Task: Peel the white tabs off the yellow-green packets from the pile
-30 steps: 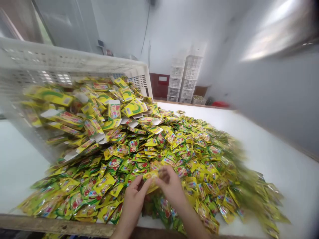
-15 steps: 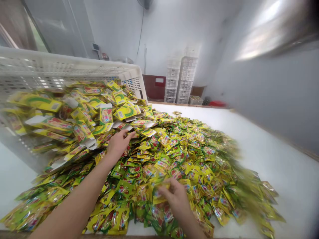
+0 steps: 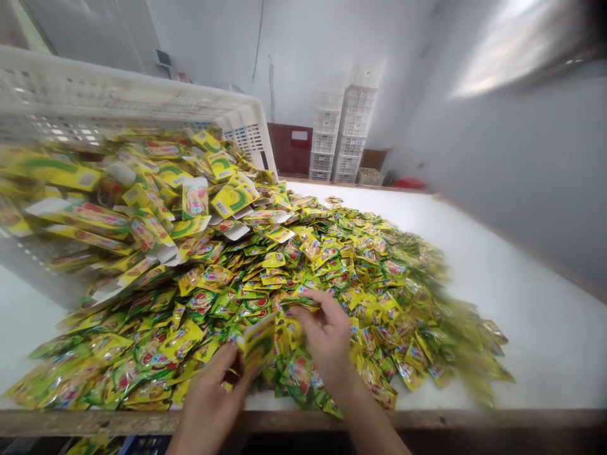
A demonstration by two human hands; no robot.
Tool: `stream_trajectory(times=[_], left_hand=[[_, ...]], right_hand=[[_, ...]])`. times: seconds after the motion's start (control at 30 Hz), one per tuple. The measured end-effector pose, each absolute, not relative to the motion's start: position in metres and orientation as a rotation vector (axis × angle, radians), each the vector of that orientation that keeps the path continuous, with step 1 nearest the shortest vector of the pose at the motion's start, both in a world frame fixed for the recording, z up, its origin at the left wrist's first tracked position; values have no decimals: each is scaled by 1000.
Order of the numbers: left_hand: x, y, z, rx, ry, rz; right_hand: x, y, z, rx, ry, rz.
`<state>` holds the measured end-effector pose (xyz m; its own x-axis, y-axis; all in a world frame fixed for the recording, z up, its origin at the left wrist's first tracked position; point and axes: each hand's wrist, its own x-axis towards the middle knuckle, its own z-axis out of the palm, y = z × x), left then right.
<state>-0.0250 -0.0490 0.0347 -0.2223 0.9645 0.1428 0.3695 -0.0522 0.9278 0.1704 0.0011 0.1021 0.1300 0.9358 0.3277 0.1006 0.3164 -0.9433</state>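
Note:
My left hand (image 3: pixel 215 392) grips a small yellow and green carton (image 3: pixel 258 344) between thumb and fingers, low over the front of the pile. The carton is blurred. Just right of it, my right hand (image 3: pixel 327 328) pinches a small candy packet (image 3: pixel 303 302), with green and yellow edges showing. Below and around both hands spreads a wide heap of shiny yellow and green packets (image 3: pixel 370 272). Many flat-sided cartons (image 3: pixel 234 196) with white flaps lie in a white plastic crate (image 3: pixel 237 107) at the left, spilling toward the packets.
The white table (image 3: pixel 521 303) ends at a worn wooden front edge (image 3: pixel 379 419). Below that edge, at the lower left, is a blue container (image 3: pixel 145 444) beside more packets. Stacked white crates (image 3: pixel 353 126) stand by the back wall, near a red object (image 3: pixel 410 183).
My left hand has moved from the cartons down to the front, now holding one. My right hand has shifted up with a packet. The view has tilted down slightly.

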Motion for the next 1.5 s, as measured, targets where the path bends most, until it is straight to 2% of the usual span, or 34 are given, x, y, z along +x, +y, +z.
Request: stream_trajectory(times=[0.1, 0.2, 0.37, 0.5, 0.6, 0.77, 0.97, 1.1, 1.23, 1.37, 1.5], left_hand=[[-9, -60, 12, 1878, 1668, 1144], [7, -60, 10, 2070, 1654, 952], [32, -52, 32, 2262, 1472, 592], [43, -46, 28, 2156, 1498, 517], [46, -41, 17, 2124, 1707, 552], [45, -40, 13, 2226, 1961, 704], [52, -48, 6, 2134, 2057, 843], [52, -54, 2, 1865, 1877, 986], [36, -58, 12, 1504, 1417, 1122], [16, -57, 13, 1212, 1071, 1142], [5, -57, 5, 1112, 1022, 1177]], right_hand=[[165, 1, 96, -1112, -1487, 681], [167, -2, 74, -1258, -1532, 661], [180, -11, 45, -1395, -1463, 700], [192, -16, 51, -1372, -1343, 675], [197, -20, 63, -1377, -1347, 536], [192, -28, 68, -1405, -1663, 347], [194, -27, 73, -1480, -1861, 600], [204, -22, 84, -1342, -2065, 800], [198, -15, 87, -1357, -1944, 883], [179, -12, 85, -1241, -2024, 762], [170, -25, 80, -1082, -2210, 676]])
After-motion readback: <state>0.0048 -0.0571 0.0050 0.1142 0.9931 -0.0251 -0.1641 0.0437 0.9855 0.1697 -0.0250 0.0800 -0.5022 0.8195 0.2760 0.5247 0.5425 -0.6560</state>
